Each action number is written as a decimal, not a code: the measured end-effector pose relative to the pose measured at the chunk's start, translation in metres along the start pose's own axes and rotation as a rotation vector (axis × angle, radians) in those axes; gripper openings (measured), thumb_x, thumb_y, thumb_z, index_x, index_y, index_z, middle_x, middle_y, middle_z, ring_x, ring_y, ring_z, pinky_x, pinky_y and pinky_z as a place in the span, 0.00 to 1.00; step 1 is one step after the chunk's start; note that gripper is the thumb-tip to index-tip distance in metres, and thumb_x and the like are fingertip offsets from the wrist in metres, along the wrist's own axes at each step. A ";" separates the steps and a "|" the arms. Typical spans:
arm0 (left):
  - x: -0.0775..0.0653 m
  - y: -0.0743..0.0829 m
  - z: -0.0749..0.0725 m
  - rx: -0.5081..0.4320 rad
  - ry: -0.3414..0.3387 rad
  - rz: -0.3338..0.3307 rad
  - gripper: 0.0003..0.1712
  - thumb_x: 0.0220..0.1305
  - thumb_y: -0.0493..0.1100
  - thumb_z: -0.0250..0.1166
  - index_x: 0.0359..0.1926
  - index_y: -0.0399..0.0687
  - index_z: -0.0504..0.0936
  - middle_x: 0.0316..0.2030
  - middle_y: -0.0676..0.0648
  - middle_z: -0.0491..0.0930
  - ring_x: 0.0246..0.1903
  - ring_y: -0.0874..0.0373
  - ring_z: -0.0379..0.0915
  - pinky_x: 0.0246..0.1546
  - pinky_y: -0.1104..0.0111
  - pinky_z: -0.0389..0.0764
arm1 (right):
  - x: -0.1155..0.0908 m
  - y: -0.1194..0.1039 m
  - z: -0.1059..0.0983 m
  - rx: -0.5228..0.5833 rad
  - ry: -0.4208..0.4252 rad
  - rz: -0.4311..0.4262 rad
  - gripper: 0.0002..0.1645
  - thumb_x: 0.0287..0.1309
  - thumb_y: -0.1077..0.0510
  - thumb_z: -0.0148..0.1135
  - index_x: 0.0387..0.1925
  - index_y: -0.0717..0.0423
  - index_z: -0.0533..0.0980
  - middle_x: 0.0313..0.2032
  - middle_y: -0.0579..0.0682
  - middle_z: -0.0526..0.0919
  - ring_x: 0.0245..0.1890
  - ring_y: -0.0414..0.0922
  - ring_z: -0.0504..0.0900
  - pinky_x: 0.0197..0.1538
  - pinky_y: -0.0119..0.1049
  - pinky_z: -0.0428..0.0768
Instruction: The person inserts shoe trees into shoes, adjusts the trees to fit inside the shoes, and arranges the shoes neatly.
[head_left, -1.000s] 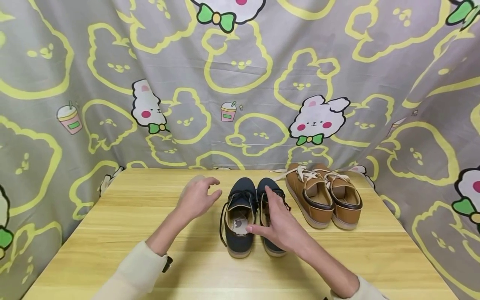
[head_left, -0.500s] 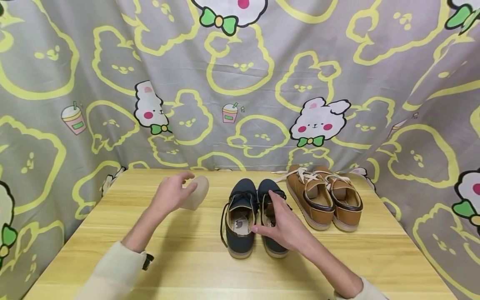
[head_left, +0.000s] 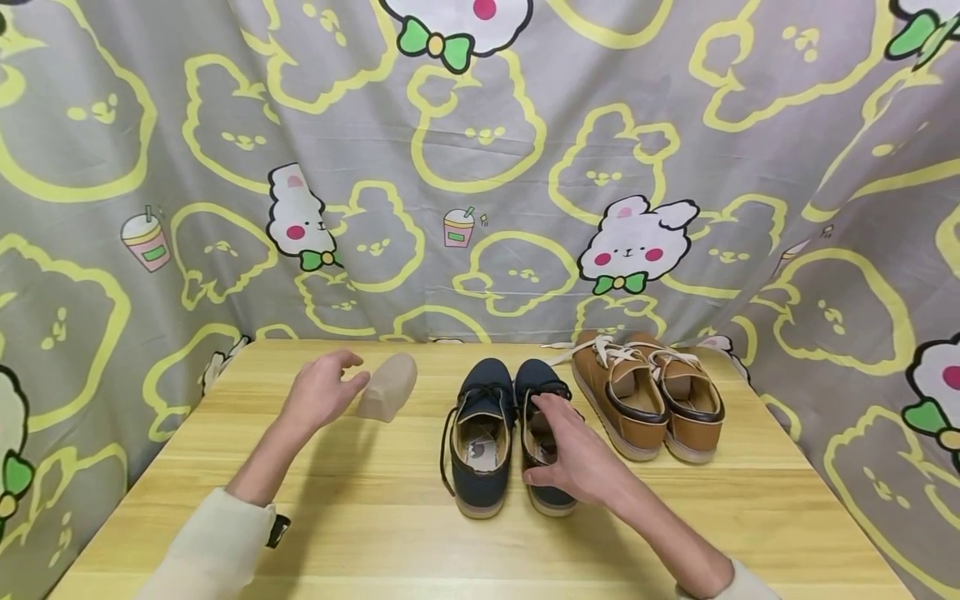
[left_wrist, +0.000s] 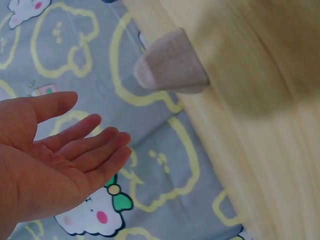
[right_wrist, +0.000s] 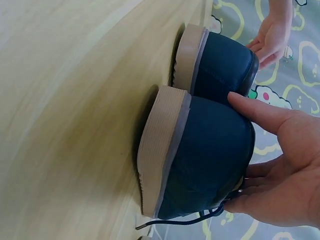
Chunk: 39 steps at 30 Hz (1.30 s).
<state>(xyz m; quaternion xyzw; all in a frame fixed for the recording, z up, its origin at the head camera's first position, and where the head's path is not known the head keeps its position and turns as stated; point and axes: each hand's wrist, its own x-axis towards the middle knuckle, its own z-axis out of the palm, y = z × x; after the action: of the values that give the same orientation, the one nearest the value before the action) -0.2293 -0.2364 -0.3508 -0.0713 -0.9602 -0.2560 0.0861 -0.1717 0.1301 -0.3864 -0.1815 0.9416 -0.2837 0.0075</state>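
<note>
A pale beige moulded shoe insert [head_left: 388, 387] lies on the tabletop at the left. Just left of it, apart from it, my left hand [head_left: 322, 387] has its fingers loosely bent; in the left wrist view its palm holds nothing. Two navy lace-up shoes, the left one [head_left: 480, 483] and the right one [head_left: 536, 371], stand side by side, toes away from me. Over the right shoe's opening is my right hand [head_left: 581, 454], thumb and fingers spread around it. In the right wrist view, the thumb [right_wrist: 257, 111] overlaps the collar; whether it touches cannot be told.
A pair of brown shoes, one [head_left: 637, 425] beside the other [head_left: 693, 429], with pale laces, stands at the right, close to the navy pair. Behind the wooden table [head_left: 405, 533] hangs a grey patterned curtain [head_left: 360, 125]. A dark lace hangs beside the left navy shoe.
My left hand has moved left, away from the beige insert, which stays on the table uncovered. My right hand has shifted slightly right and down, its thumb now nearer the right navy shoe.
</note>
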 end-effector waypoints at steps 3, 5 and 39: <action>0.002 -0.006 0.006 0.016 -0.034 -0.039 0.24 0.72 0.45 0.60 0.60 0.30 0.78 0.51 0.30 0.83 0.41 0.36 0.81 0.43 0.46 0.79 | 0.000 0.003 0.000 0.020 0.003 -0.006 0.61 0.45 0.52 0.82 0.76 0.62 0.59 0.75 0.64 0.61 0.77 0.63 0.56 0.72 0.61 0.64; 0.004 -0.010 0.012 0.030 -0.069 -0.062 0.27 0.71 0.46 0.60 0.61 0.29 0.76 0.48 0.29 0.84 0.37 0.39 0.81 0.40 0.49 0.79 | 0.000 0.004 0.001 0.036 0.003 -0.003 0.61 0.45 0.52 0.82 0.76 0.61 0.59 0.75 0.65 0.60 0.76 0.63 0.57 0.71 0.61 0.64; 0.008 -0.038 0.070 -0.024 -0.149 -0.170 0.48 0.59 0.52 0.75 0.67 0.23 0.65 0.54 0.22 0.77 0.51 0.29 0.78 0.48 0.43 0.80 | -0.001 0.011 0.013 0.161 0.073 0.050 0.62 0.42 0.54 0.83 0.77 0.51 0.59 0.77 0.61 0.57 0.73 0.64 0.63 0.69 0.63 0.67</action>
<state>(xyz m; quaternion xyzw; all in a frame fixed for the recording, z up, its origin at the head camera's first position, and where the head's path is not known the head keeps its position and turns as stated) -0.2526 -0.2330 -0.4272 -0.0094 -0.9634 -0.2678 -0.0085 -0.1726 0.1325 -0.4035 -0.1461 0.9197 -0.3645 -0.0054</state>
